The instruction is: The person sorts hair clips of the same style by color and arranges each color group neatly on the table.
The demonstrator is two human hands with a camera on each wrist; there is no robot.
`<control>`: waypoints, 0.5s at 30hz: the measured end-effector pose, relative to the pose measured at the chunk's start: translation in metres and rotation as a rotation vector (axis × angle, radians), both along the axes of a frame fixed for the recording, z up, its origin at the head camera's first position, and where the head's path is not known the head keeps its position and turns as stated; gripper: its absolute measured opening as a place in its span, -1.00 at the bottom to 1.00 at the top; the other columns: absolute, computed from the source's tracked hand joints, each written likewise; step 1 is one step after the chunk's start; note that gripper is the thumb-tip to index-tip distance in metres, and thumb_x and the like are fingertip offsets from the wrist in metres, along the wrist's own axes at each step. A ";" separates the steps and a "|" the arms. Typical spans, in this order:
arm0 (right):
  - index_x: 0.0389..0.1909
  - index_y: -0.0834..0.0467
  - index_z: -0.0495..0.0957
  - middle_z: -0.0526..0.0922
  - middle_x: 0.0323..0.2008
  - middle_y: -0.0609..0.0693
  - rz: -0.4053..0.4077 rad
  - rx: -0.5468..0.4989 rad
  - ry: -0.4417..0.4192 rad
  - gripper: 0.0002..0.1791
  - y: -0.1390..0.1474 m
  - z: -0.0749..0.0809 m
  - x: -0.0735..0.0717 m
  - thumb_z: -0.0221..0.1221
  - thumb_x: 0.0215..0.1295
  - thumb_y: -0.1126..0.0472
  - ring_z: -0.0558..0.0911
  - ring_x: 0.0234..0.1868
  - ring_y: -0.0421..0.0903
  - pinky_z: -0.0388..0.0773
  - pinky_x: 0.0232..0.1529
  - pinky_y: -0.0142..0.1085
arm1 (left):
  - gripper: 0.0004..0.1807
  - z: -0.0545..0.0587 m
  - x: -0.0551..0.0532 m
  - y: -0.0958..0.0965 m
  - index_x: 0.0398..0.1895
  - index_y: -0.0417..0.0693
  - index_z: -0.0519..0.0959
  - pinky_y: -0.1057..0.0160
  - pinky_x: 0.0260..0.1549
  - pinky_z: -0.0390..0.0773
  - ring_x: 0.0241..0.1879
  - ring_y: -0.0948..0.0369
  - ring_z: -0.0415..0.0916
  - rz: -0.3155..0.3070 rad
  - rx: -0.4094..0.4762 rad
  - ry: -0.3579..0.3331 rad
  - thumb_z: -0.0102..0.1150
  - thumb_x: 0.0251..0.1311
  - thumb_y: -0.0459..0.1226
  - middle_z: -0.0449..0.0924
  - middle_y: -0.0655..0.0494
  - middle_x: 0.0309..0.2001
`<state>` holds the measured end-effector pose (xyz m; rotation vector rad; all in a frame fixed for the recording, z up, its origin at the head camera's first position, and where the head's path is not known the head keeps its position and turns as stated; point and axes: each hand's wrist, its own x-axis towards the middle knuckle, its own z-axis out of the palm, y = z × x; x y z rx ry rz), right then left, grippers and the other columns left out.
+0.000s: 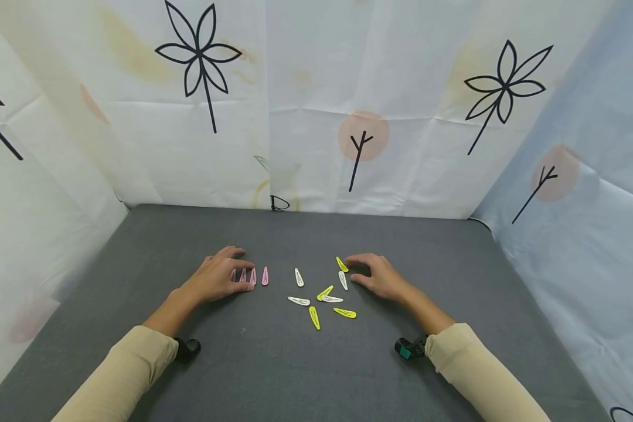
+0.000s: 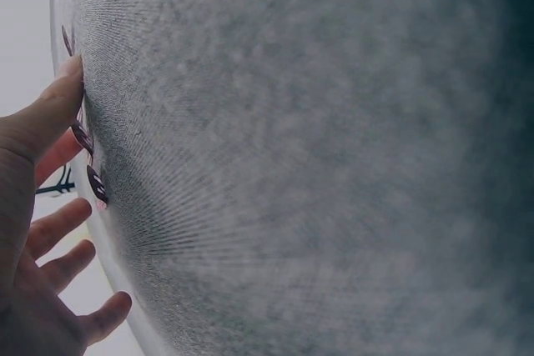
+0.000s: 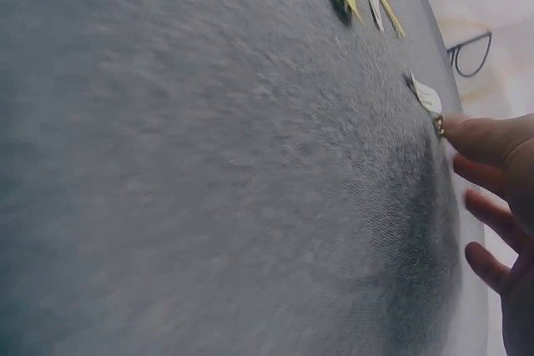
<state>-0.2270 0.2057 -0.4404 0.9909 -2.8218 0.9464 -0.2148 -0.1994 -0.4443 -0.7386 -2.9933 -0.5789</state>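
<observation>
Pink snap hair clips stand in a short row on the grey table. My left hand reaches over the row's left part, thumb and index fingertips at the two ends of one pink clip; its other fingers spread away in the left wrist view. On the right, my right hand has its index fingertip at a yellow hair clip and its thumb near a white hair clip. A gap shows between that thumb and index finger. In the right wrist view, the thumb overlaps the end of a white clip.
Between the hands lie loose white clips and yellow clips. One white clip overlaps a yellow one. Patterned white cloth hangs along the grey table's back and sides.
</observation>
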 end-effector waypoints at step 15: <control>0.37 0.22 0.41 0.10 0.46 0.42 0.141 0.072 -0.199 -0.51 -0.004 0.001 -0.031 0.10 0.47 0.23 -0.19 0.49 0.47 -0.17 0.32 0.43 | -0.47 -0.002 -0.001 -0.001 0.08 0.04 0.70 -0.36 0.07 0.29 0.34 -0.16 0.26 0.003 -0.009 0.010 0.46 0.06 0.05 0.41 -0.21 0.30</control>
